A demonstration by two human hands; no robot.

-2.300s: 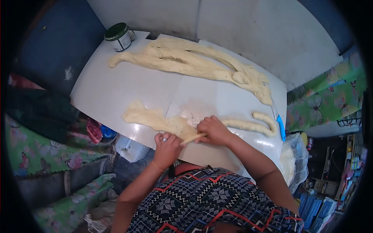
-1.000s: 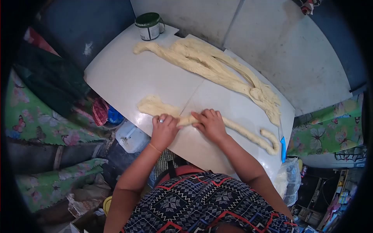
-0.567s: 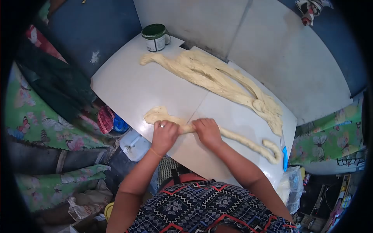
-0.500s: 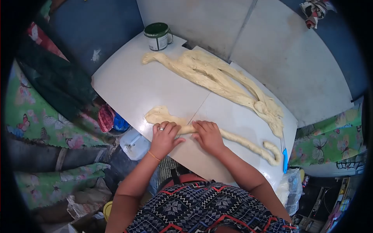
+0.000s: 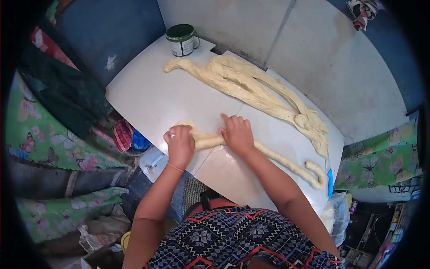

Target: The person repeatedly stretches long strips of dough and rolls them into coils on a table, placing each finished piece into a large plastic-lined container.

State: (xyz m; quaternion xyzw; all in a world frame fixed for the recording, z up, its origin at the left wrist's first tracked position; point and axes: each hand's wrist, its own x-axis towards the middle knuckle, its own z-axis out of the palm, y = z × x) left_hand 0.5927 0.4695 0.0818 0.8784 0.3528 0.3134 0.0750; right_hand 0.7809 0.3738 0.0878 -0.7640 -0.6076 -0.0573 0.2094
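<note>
A long rope of pale yellow dough (image 5: 286, 163) lies along the near side of the table, curling into a hook at its right end. My left hand (image 5: 180, 144), with a ring on one finger, is curled over the rope's wider left end and grips it. Across the middle of the rope lies my right hand (image 5: 238, 133), palm down on it, fingers stretched forward over the tabletop. Farther back rests a larger mass of dough (image 5: 251, 89) in long, loose folds, apart from both hands.
A green-rimmed bucket (image 5: 180, 41) stands at the table's back left corner. A blue-handled knife (image 5: 330, 183) lies at the right edge, close to the rope's hooked end. Grey panels (image 5: 313, 54) rise behind the table (image 5: 139, 85). A whitish plastic jug (image 5: 154, 163) sits below the left edge.
My left hand has shifted left and slightly up onto the flat end of the dough. My right hand has slid forward and a little right, its fingers now reaching past the rope.
</note>
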